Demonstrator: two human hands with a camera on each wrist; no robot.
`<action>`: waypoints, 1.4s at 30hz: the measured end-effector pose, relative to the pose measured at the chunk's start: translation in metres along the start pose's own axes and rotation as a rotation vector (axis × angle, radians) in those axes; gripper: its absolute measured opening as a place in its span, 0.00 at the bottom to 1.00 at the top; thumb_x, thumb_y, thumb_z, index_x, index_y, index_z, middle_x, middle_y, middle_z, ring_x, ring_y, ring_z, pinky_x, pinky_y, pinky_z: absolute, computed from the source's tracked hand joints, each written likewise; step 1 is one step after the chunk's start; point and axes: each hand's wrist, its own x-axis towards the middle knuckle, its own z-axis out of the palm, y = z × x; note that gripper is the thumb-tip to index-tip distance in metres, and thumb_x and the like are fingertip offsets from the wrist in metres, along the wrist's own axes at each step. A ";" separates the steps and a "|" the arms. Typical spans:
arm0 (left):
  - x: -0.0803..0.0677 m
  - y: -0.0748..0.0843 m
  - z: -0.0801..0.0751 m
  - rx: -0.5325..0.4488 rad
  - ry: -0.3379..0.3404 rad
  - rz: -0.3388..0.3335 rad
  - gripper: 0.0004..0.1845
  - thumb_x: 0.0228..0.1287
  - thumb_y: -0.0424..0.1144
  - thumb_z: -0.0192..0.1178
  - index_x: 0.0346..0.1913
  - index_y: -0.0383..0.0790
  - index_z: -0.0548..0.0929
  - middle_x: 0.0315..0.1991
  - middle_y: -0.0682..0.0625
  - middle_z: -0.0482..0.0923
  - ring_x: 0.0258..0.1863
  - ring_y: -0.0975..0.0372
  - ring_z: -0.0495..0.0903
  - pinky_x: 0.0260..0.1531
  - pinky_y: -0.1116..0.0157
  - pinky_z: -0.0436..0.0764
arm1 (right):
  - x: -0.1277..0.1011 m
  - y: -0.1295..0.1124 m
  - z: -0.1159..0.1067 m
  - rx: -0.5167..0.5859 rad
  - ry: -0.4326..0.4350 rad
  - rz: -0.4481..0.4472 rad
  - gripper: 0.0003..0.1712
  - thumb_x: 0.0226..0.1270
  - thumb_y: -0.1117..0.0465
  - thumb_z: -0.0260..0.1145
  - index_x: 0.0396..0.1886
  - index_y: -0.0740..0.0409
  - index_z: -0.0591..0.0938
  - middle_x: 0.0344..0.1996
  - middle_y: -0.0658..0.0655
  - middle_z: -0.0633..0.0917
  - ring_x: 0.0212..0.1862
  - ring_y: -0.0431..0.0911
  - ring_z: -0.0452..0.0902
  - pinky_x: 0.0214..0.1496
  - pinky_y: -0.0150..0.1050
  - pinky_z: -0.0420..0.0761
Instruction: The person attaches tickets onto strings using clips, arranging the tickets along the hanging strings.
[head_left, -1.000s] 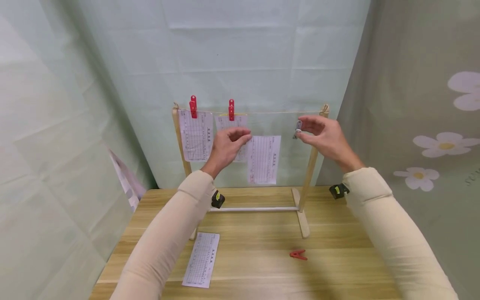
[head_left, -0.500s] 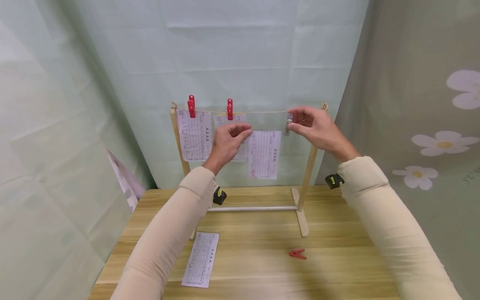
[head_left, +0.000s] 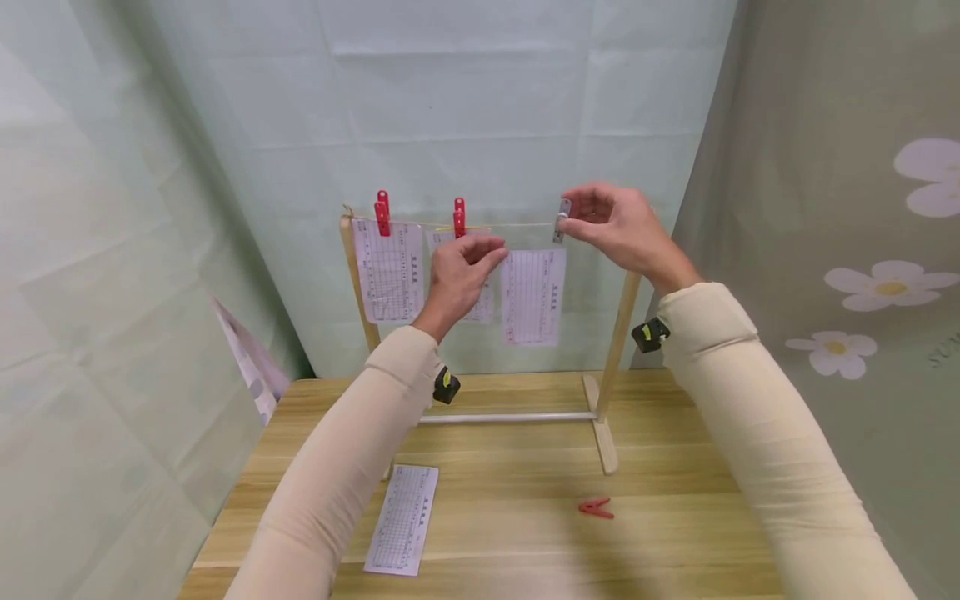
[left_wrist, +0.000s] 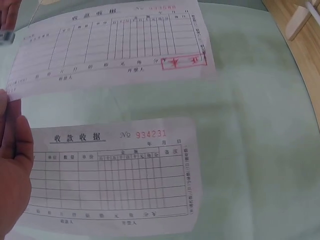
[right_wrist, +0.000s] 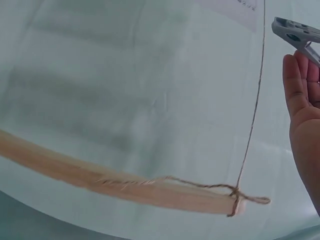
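My left hand (head_left: 497,252) pinches the top left corner of a white receipt (head_left: 532,296) and holds it just under the string (head_left: 517,224) of a small wooden rack. My right hand (head_left: 576,213) grips a grey clothespin (head_left: 561,218) at the string, above the receipt's top right corner. In the left wrist view the held receipt (left_wrist: 110,50) lies along the top, with my fingers (left_wrist: 12,165) at the left edge. In the right wrist view the grey clothespin (right_wrist: 297,32) sits beside the string (right_wrist: 252,115), above my fingers (right_wrist: 300,85).
Two red pegs (head_left: 383,212) (head_left: 459,218) pin two other receipts (head_left: 388,271) to the string; the second, No 934231 (left_wrist: 110,175), hangs behind my left hand. On the wooden table (head_left: 675,533) lie a loose receipt (head_left: 402,518) and a red peg (head_left: 596,507). Green cloth hangs all round.
My right hand has carried the grey clothespin left and up to the string. My left hand has raised the receipt until its top edge sits just under the string.
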 end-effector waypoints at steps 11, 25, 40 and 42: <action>0.005 0.007 0.008 0.027 0.080 0.023 0.12 0.66 0.34 0.67 0.49 0.33 0.86 0.42 0.43 0.87 0.38 0.60 0.84 0.40 0.68 0.82 | 0.014 -0.011 0.003 -0.054 -0.016 -0.030 0.22 0.72 0.61 0.66 0.62 0.64 0.78 0.53 0.61 0.82 0.57 0.49 0.79 0.61 0.43 0.77; 0.009 0.010 0.014 0.043 0.150 0.080 0.11 0.67 0.33 0.65 0.49 0.31 0.86 0.43 0.42 0.86 0.37 0.58 0.83 0.39 0.66 0.82 | 0.028 -0.016 0.009 -0.088 0.034 -0.025 0.18 0.72 0.61 0.65 0.59 0.62 0.81 0.50 0.59 0.84 0.52 0.47 0.79 0.56 0.41 0.76; 0.011 0.018 0.020 0.136 0.178 0.106 0.09 0.68 0.30 0.64 0.48 0.31 0.86 0.44 0.41 0.87 0.41 0.56 0.86 0.44 0.68 0.83 | 0.034 -0.015 0.024 -0.063 0.054 -0.066 0.15 0.71 0.65 0.66 0.54 0.65 0.82 0.46 0.61 0.84 0.47 0.48 0.80 0.51 0.38 0.76; 0.011 0.017 0.021 0.134 0.187 0.113 0.09 0.68 0.30 0.64 0.48 0.31 0.86 0.44 0.41 0.87 0.41 0.56 0.86 0.44 0.68 0.83 | 0.034 -0.014 0.025 -0.067 0.050 -0.064 0.15 0.71 0.65 0.66 0.54 0.65 0.82 0.46 0.61 0.84 0.47 0.48 0.80 0.50 0.38 0.76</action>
